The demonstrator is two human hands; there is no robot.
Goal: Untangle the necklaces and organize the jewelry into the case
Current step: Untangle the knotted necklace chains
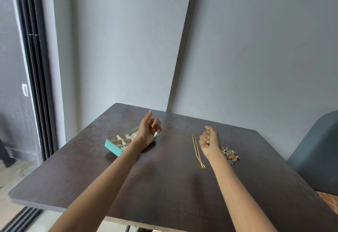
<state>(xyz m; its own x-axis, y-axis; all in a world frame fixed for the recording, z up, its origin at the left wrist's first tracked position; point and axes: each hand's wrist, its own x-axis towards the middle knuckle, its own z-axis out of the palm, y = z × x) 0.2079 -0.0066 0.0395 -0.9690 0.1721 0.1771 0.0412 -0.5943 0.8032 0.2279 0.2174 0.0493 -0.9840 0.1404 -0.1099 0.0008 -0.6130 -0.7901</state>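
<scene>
A teal jewelry case (114, 146) lies open at the table's left middle, showing cream compartments. My left hand (149, 130) hovers over its right half with one digit pointing up and the other fingers curled; a small gold ring shows at a curled finger, and I cannot tell whether it is worn or held. A gold chain necklace (197, 151) lies stretched out straight on the table. Just right of it my right hand (209, 140) is raised palm up with its fingers curled and nothing visible inside. A small heap of rings and earrings (230, 155) sits right of that wrist.
The dark brown table (164, 186) stands against a grey wall. A grey-blue chair back (318, 155) rises at the right edge. A sliding door frame (36, 85) runs down the left side.
</scene>
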